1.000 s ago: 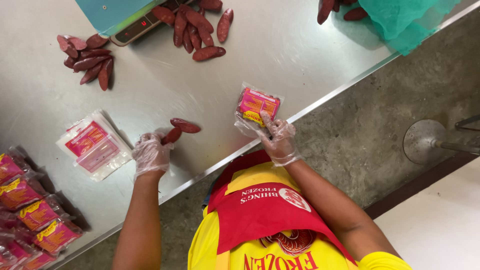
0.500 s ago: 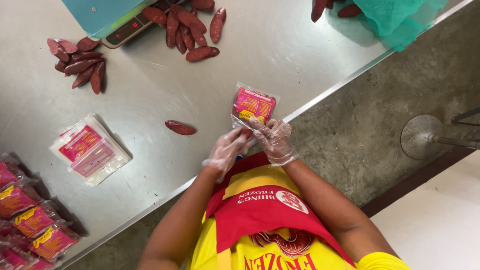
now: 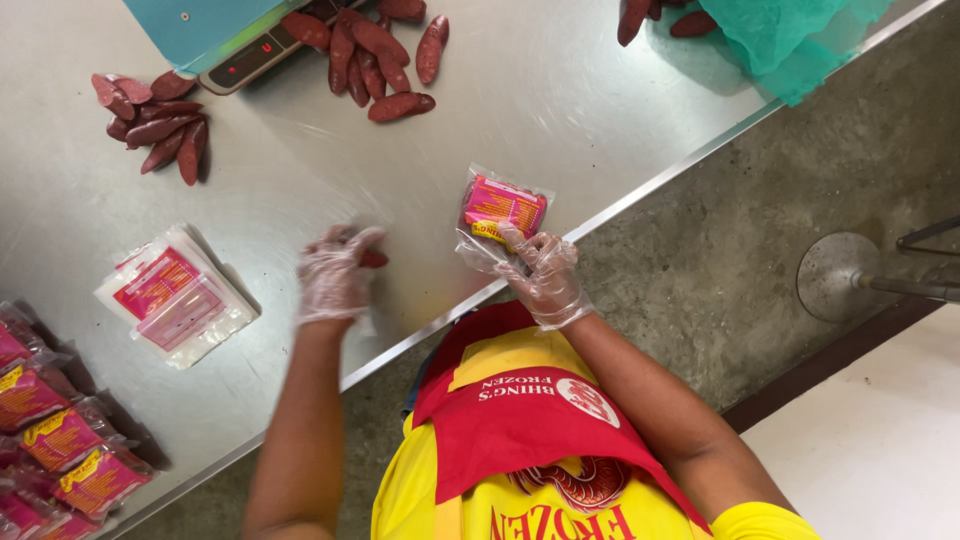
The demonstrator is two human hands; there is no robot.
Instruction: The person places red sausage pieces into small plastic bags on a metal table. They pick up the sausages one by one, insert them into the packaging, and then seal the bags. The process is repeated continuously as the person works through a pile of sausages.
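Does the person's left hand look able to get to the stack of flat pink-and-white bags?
Probably yes: the left hand lies over a single dark red sausage, and only bare steel table separates it from the stack of flat pink-and-white bags beside it.

Bright overhead light, soft glare on steel table (image 3: 560, 110); left hand (image 3: 335, 272) motion-blurred

We see a clear pouch (image 3: 500, 208) with a pink and yellow label near the tabletop (image 3: 560, 110) edge, pinched at its lower corner. A stack of empty pouches (image 3: 172, 295) with pink labels lies further along. Filled packs (image 3: 60, 440) in red and yellow crowd one corner. A scale's screen (image 3: 258, 58) shows red digits.
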